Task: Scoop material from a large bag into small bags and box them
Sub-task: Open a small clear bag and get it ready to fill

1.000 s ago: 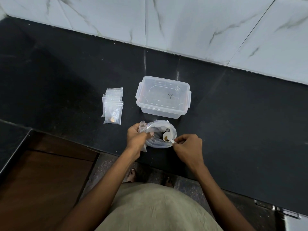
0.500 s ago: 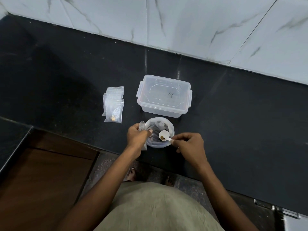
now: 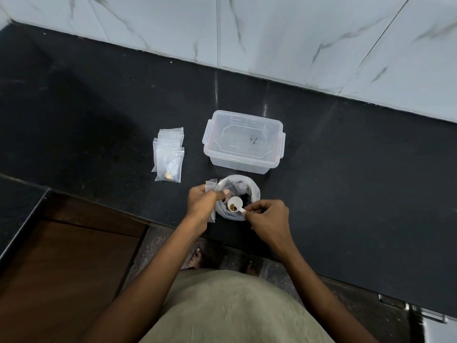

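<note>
Landmark: clear rectangular plastic box (image 3: 243, 142), open-topped, standing on the black stone counter (image 3: 346, 169).
Large bag: clear plastic bag with rolled-down rim (image 3: 253, 191), just in front of the box, mouth open.
Right hand (image 3: 268, 217): pinches the handle of a small white plastic scoop (image 3: 234, 207); the bowl holds brown material and hangs over the bag's mouth.
Left hand (image 3: 201, 206): grips a small clear zip bag (image 3: 210, 188) at the large bag's left rim; contact between the two appears likely but is unclear.
Spare small bags (image 3: 169, 154): a stack left of the box, well apart; the front one holds a little brown material.
</note>
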The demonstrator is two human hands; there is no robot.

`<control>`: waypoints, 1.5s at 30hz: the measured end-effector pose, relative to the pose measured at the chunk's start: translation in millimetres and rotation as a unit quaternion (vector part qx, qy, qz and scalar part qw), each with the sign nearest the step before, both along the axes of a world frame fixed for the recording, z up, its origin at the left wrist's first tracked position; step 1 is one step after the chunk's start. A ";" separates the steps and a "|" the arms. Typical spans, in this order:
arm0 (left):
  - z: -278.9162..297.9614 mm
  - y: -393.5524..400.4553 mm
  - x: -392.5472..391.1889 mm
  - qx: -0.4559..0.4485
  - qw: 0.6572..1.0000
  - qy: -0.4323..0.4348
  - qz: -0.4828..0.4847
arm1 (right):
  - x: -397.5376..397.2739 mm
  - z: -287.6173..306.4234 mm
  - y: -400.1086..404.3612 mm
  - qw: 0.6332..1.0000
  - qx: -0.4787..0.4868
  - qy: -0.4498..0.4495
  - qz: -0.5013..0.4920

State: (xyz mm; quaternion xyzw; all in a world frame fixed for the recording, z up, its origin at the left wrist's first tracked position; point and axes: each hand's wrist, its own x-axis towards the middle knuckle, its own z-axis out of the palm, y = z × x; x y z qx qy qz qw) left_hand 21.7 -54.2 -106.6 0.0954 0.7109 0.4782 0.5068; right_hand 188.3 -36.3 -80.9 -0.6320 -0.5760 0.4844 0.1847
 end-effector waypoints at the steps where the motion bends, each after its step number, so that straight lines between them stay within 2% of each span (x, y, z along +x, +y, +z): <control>1: -0.8 0.2 -0.6 -0.001 1.000 -0.002 0.002 | -0.1 -0.7 0.0 1.000 -0.002 -0.004 0.002; 20: -3.5 0.5 -5.5 0.015 0.999 -0.044 -0.011 | -6.6 -4.7 2.5 0.999 0.021 -0.042 0.025; 26: 0.5 3.6 -0.6 0.026 0.999 -0.002 -0.042 | -4.7 -7.6 5.0 1.000 0.005 -0.017 0.018; 30: 5.0 4.8 0.2 0.000 0.997 0.066 -0.051 | 6.7 -1.4 9.1 1.000 -0.011 0.020 0.016; 32: 4.6 5.5 -0.5 -0.005 0.994 0.093 -0.060 | 12.9 2.6 12.2 0.999 0.028 0.008 0.025; 34: 6.1 5.9 0.3 -0.015 0.989 0.125 -0.079 | 15.4 6.6 15.4 0.990 0.116 -0.042 0.068; 36: 8.6 7.1 3.0 -0.025 0.982 0.160 -0.101 | 13.9 7.3 16.3 0.961 0.213 -0.102 0.143; 38: 10.7 10.7 5.8 -0.030 0.975 0.181 -0.123 | 9.3 7.3 14.5 0.930 0.270 -0.152 0.198; 41: 11.6 16.6 6.0 -0.046 0.969 0.187 -0.152 | 2.6 5.2 11.7 0.914 0.300 -0.172 0.213; 45: 8.2 18.2 5.7 -0.068 0.962 0.189 -0.187 | -0.3 -4.1 10.5 0.907 0.289 -0.199 0.233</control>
